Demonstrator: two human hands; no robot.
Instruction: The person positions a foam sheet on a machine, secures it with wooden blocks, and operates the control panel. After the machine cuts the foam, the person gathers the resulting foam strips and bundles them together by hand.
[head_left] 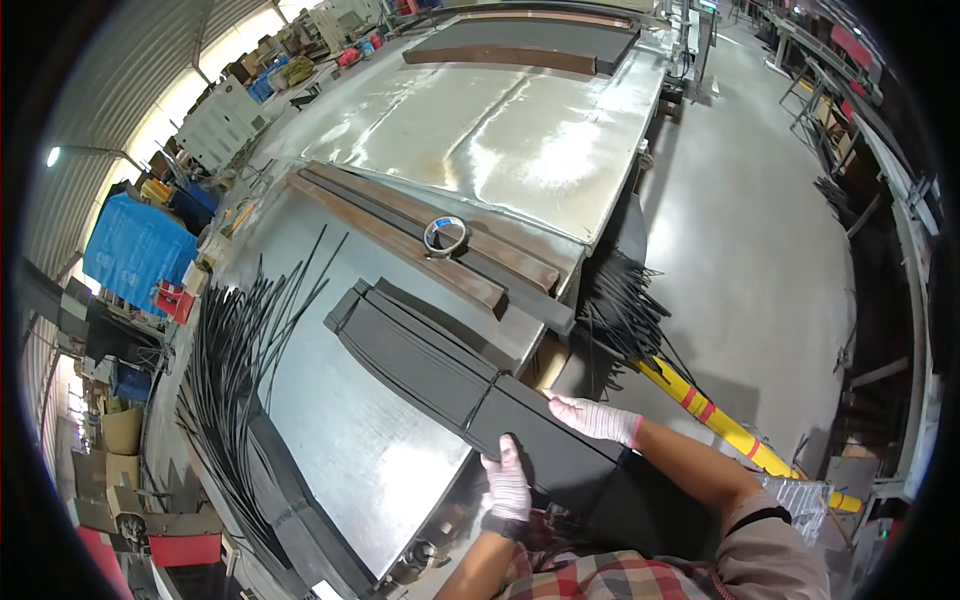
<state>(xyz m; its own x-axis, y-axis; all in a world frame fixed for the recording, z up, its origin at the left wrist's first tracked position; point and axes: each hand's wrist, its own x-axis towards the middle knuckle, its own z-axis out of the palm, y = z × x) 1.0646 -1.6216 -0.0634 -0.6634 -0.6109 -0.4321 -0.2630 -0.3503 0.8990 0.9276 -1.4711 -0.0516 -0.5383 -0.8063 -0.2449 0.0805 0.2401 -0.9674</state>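
Observation:
A long bundle of black flat sheets (430, 355) lies half on the metal table (350, 440), its near end sticking out past the table's edge toward me. My left hand (507, 483), in a white glove, grips the near edge of that bundle from below. My right hand (595, 417), also gloved, holds the far side of the same end. A dark strap runs across the bundle near the middle.
A fan of thin black rods (235, 350) lies at the table's left. Rusty steel bars (420, 245) and a roll of tape (445, 236) sit behind the bundle. More black rods (620, 305) hang off the right edge above a yellow pole (735, 435) on the concrete floor.

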